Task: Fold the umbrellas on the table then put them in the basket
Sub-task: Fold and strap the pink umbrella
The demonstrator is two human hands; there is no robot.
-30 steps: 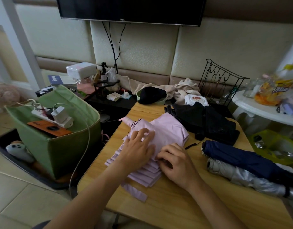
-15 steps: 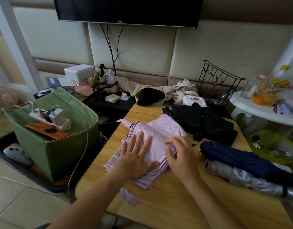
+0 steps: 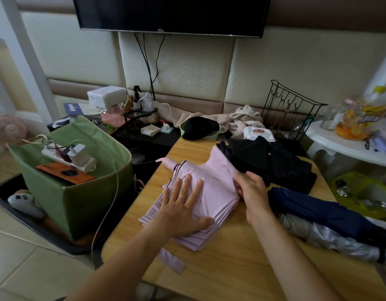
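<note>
Head view: pink umbrella (image 3: 209, 187) getting flattened on the table (image 3: 231, 268).

Left hand (image 3: 183, 211) lies flat on the pleats with fingers straight and spread, same spot as half a second back. Right hand (image 3: 250, 192) has slid further out to the canopy's right edge and now pinches the fabric there, thumb on top. Black umbrella (image 3: 272, 161) sits just behind it; navy umbrella (image 3: 318, 211) and silver umbrella (image 3: 331, 240) lie side by side on the right, unmoved. Green basket (image 3: 79, 196) stands off the table's left, holding a power strip (image 3: 68, 157).
</note>
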